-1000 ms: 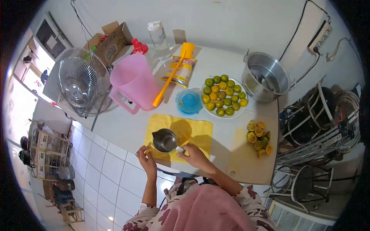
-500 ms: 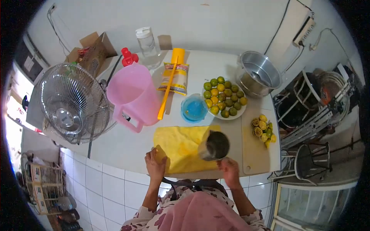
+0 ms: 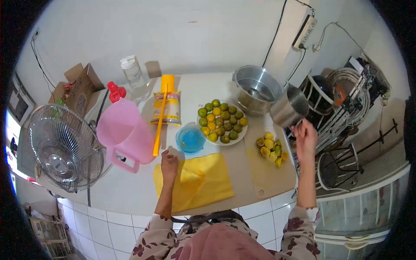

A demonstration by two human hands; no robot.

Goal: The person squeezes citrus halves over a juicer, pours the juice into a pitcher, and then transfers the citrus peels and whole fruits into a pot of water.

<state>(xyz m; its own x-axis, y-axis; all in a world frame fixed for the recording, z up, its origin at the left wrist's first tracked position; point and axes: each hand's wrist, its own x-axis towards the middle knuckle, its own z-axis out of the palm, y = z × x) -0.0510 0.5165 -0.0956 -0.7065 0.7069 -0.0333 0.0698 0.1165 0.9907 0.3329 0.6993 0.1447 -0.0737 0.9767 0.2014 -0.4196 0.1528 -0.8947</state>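
Desk (image 3: 130, 190) edges: near edge runs just behind the cloth (image 3: 203, 182); right edge lies beside the board (image 3: 268, 173); a metal rack (image 3: 342, 112) stands just past it. Open room: bare strip of desk left of cloth, between it and the fan (image 3: 65, 147); bare near half of board. Far half is crowded: pink jug (image 3: 123, 132), blue bowl (image 3: 190, 138), plate of limes (image 3: 222, 121), pot (image 3: 256, 89), squeezed halves (image 3: 271, 148).

Right hand (image 3: 305, 138) raised, fingers closed on the near side of the steel cup (image 3: 289, 107); cup is in the air over the desk's right edge, just right of pot. Left hand (image 3: 169, 164) rests on cloth's far-left corner, fingers bent down; pinching or only pressing, cannot tell.

Change from half a second ago: cup was low over cloth's right edge, by the near edge; now lifted far and right; left hand stays on cloth's left side.

Cup tilted; long axis runs near-left to far-right; mouth faces far-right.
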